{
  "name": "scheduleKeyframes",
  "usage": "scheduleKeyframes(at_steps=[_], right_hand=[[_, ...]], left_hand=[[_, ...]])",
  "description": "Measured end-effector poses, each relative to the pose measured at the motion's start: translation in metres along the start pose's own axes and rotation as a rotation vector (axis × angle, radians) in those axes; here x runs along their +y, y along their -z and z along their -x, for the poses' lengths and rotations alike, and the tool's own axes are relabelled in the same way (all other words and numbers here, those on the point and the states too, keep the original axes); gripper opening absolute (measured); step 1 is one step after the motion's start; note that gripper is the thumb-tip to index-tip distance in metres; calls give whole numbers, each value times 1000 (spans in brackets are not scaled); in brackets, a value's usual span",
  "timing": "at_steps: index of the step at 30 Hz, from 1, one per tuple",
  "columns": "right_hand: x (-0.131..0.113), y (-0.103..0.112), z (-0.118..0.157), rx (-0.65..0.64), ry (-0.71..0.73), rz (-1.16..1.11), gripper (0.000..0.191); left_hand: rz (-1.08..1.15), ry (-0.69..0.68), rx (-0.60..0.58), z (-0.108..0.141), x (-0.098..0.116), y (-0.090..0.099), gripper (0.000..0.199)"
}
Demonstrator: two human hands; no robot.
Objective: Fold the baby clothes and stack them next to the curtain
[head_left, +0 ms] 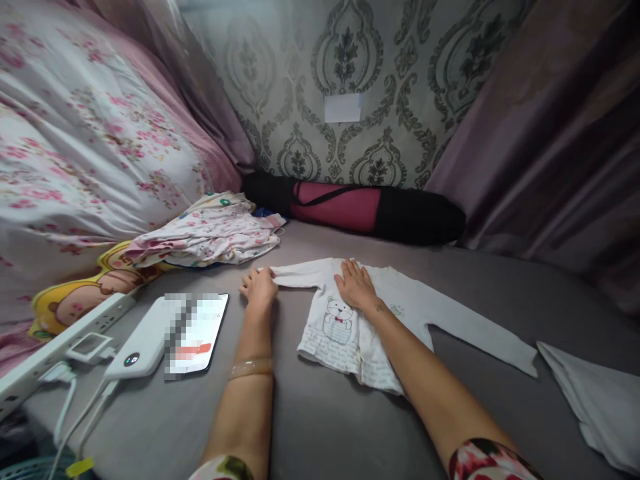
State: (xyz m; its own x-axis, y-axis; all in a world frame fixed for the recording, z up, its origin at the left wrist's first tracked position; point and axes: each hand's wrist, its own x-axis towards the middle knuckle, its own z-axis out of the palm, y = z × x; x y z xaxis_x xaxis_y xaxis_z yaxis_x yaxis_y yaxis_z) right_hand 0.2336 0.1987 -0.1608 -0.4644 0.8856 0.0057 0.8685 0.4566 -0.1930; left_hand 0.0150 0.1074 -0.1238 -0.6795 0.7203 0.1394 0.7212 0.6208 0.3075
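A small white long-sleeved shirt (340, 343) lies spread out on the grey bed sheet (320, 427). It has a bear print on one side of its front, lettering along the hem and both sleeves stretched outward. At the end of the left-hand sleeve, my left hand (259, 288) has its fingers curled on the cuff. My right hand (356, 285) presses flat on the upper front near the collar, fingers stretched out. My right forearm crosses over part of the shirt and hides some of it.
Left of my arm are a phone (203, 340), a white power bank (140, 340) with cables and a power strip (65, 347). Behind them lie crumpled printed clothes (215, 230) and a yellow cartoon cushion (75, 300). A black-and-maroon long bag (345, 207) rests by the wall; folded white cloth (600, 400) lies right.
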Motion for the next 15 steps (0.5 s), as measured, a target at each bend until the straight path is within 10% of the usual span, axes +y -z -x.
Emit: scheduleKeyframes(at_steps=[15], right_hand=[[-47, 8, -23, -25, 107, -86, 60]], left_hand=[[153, 210, -25, -26, -16, -24, 42]])
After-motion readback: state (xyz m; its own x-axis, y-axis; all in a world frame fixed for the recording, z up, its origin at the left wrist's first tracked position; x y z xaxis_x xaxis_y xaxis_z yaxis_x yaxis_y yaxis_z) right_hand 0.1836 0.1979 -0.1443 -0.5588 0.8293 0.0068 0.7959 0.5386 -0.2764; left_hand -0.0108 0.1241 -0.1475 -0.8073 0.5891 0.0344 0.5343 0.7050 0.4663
